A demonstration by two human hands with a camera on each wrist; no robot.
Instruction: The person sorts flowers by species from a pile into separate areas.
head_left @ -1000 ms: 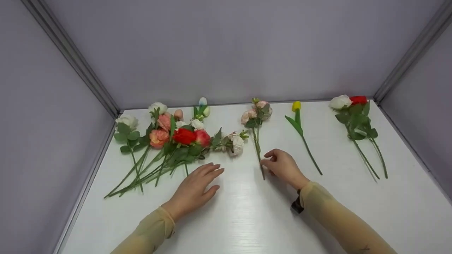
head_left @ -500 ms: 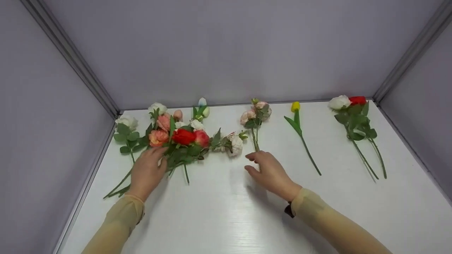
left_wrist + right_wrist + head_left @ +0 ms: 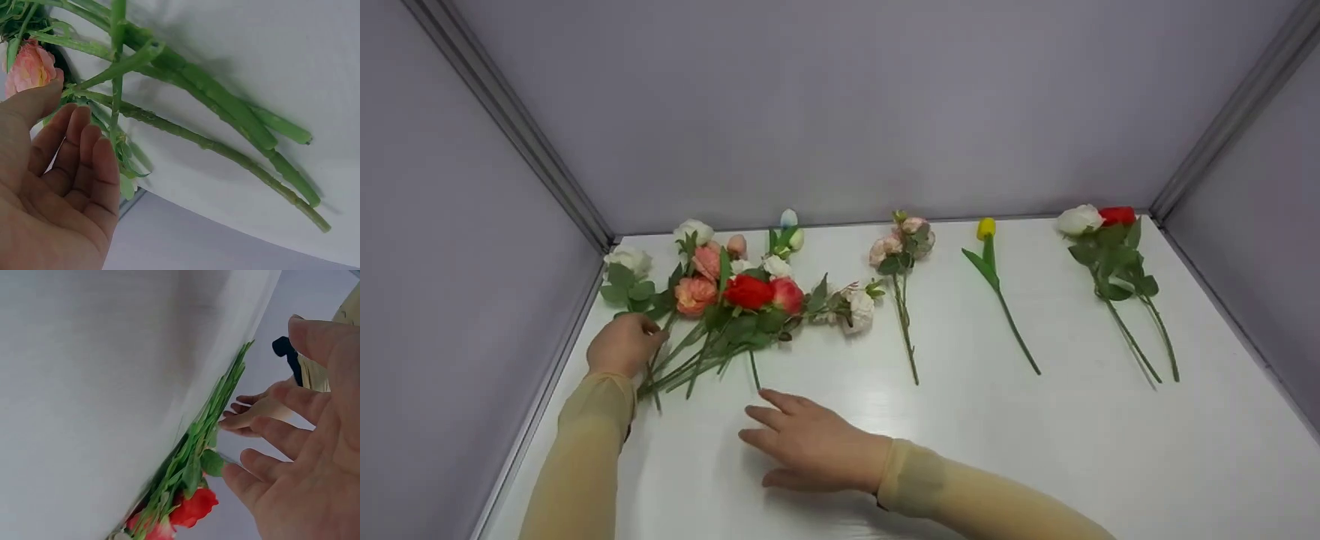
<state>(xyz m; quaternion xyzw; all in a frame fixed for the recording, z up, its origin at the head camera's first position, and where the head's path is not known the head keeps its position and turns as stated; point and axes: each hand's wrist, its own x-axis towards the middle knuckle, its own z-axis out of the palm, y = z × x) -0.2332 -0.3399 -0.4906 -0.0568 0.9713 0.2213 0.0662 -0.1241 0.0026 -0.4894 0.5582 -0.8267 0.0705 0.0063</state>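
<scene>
Right hand: fingers spread wide and holding nothing, the hand (image 3: 814, 442) above the tabletop (image 3: 975, 435), one fingertip just beside a stem end.
Left hand: at the heap's left side; fingers of this hand (image 3: 619, 345) loosely bent, thumb apart from index; a stem shows at that gap, but I cannot tell whether it is pinched.
Crossing stems: green stems (image 3: 228, 104) lie beside the left hand, probably light, fairly stiff and a bit slippery.
Best hold: bare stem below the leaves, likely; petals look soft and easily crushed, and tangled leaves may drag neighbours.
Heaped blooms: red rose (image 3: 750, 291) and peach bloom (image 3: 695, 295) mid-heap, white rose (image 3: 628, 261) at far left.
Standing apart: pale-pink spray (image 3: 901, 259), then yellow tulip (image 3: 996, 281), lying separately to the right.
Back wall: plain grey panel (image 3: 840, 112).
</scene>
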